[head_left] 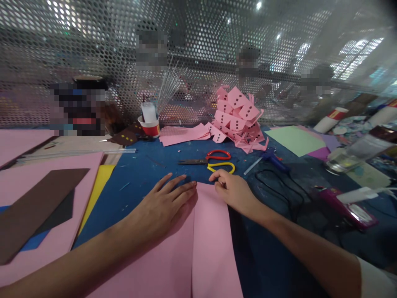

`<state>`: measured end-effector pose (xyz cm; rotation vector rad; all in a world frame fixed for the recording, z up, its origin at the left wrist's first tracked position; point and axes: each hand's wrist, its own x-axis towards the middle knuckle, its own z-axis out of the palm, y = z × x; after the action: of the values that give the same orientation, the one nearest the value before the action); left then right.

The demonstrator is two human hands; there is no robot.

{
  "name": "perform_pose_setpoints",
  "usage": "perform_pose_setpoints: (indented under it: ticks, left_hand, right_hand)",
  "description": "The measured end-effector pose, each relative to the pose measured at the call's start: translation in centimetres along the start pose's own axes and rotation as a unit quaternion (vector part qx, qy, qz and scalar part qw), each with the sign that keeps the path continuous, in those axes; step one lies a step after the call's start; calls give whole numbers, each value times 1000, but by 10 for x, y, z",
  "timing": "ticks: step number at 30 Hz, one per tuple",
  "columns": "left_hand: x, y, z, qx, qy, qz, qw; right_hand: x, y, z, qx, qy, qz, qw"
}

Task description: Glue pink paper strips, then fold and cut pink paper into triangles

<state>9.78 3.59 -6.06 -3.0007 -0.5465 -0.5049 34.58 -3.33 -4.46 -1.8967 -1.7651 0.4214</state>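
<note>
Pink strip point(211, 244) is lying between and below the hands, its long axis running near to far. The left hand point(164, 205), flat, fingers loosely spread, is resting at its far-left corner; the right hand point(237, 191), curled, is covering the far-right one, grip unclear.

Pink paper point(214, 240) lies partly hidden under the left grip point(166, 203), its near end cut off. Whether the right grip point(238, 192) holds anything cannot be told. Beyond both, shapes point(151, 47) behind the perforated screen point(198, 45) are blurred.
</note>
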Motion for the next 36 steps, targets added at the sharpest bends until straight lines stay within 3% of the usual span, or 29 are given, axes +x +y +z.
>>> perform_pose_setpoints:
  ticks: [8,15,26,36]
  left_hand:
    - [-4,-2,-4,1,3,10,1000]
    - [-5,3,-17,-16,-8,32,999]
    - [-4,5,-13,6,8,0,1000]
    - [-4,7,-14,-4,14,26,1000]
  right_hand:
    - [-2,-1,-8,101,11,20,995]
    - [-5,-3,-7,87,16,3,996]
    - [-8,-6,-13,74,-5,3,997]
    - [-28,-5,-13,118,-18,8,993]
